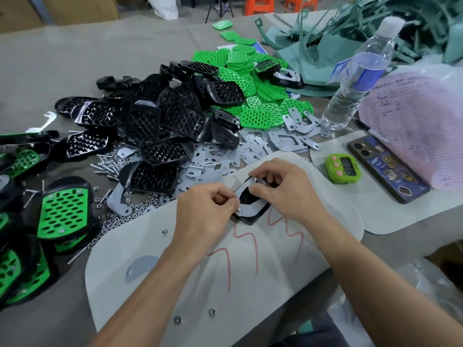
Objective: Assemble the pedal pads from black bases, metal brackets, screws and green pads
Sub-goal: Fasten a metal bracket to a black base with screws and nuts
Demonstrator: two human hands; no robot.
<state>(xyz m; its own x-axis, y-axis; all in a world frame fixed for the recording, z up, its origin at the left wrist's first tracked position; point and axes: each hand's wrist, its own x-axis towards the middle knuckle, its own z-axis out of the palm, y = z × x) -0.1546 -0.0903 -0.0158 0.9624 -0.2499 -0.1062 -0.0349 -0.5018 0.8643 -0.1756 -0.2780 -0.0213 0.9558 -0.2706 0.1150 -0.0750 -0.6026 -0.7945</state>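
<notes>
A black base (253, 217) lies upside down on a pale sheet (205, 284), with a metal bracket (246, 209) laid on it. My left hand (208, 209) pinches at a screw tip (238, 209) sticking up through the bracket's near end. My right hand (283, 189) presses on the far end, where another screw tip (255, 179) shows. Beyond lie heaps of black bases (155, 121), green pads (250, 78) and loose brackets (270, 144). Screws and nuts (117, 166) are scattered beside them. Finished pedal pads (65, 214) lie at the left.
A water bottle (360, 78) stands at the right, next to a green timer (343, 169), a phone (385, 169) and a pink paper (416, 126). Teal plastic scrap (350, 28) is heaped at the back right. Three loose nuts and one bracket (140, 267) rest on the pale sheet.
</notes>
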